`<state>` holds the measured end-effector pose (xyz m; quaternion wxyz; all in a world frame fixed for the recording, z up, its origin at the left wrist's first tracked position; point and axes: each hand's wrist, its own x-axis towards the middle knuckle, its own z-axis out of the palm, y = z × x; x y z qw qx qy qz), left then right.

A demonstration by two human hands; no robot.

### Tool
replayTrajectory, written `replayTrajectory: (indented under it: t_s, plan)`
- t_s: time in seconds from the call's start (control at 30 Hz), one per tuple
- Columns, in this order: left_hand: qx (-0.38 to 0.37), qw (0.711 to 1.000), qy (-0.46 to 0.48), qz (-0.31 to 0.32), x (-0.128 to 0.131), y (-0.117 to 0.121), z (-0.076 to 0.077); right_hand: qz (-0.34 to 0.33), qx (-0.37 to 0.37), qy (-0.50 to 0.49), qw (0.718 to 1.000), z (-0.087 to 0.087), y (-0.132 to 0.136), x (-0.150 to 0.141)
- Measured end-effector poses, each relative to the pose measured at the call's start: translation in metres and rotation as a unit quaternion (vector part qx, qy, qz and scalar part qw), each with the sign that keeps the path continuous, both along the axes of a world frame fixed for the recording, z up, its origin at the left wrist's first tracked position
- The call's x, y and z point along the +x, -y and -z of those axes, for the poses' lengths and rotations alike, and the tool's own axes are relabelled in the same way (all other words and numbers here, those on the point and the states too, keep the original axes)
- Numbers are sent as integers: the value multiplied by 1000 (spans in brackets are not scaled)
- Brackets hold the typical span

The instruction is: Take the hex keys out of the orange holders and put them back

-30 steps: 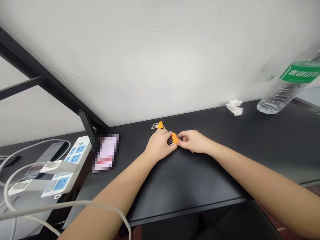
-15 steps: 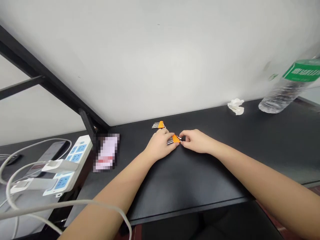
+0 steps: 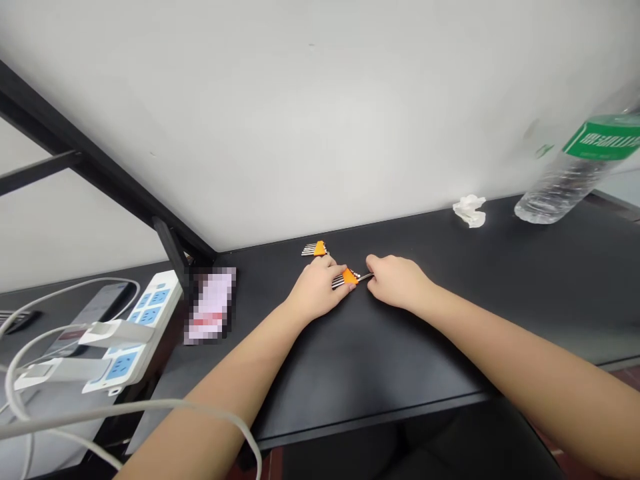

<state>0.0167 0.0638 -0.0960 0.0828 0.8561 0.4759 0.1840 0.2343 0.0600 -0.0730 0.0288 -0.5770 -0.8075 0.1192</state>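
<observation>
My left hand is closed on a hex key set with an orange holder; its silvery keys stick out to the left under the fingers. To the right of the holder, my right hand pinches the end of one thin metal hex key, which reaches from the holder to the fingertips. Short key ends show along the holder's right edge. A second orange hex key set lies just behind my left hand, near the wall, untouched.
A crumpled tissue and a plastic bottle with a green label are at the back right of the black table. On the left are a power strip with chargers, white cables, a phone and a pixelated packet.
My right hand has moved a little to the right, away from the holder, drawing one hex key partway out. My left hand keeps its hold on the set.
</observation>
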Motion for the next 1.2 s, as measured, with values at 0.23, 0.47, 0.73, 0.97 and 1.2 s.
replayTrajectory:
  t_s: [0.23,0.47,0.73,0.97,1.2]
  plan:
    - [-14,1000,-5,-7,2,1,-2,54,-6,42,998,-12,-15,34]
    - [-12,1000,-9,-6,3,1,-4,-72,35,-137,987,-6,-6,10]
    - [-25,999,-26,-17,5,1,-6,-78,78,-67,992,5,-3,-6]
    - [-31,999,-18,-32,5,0,-6,-34,124,8,992,1,-11,8]
    - [-30,999,-13,-38,3,1,-4,30,64,13,997,-5,-37,48]
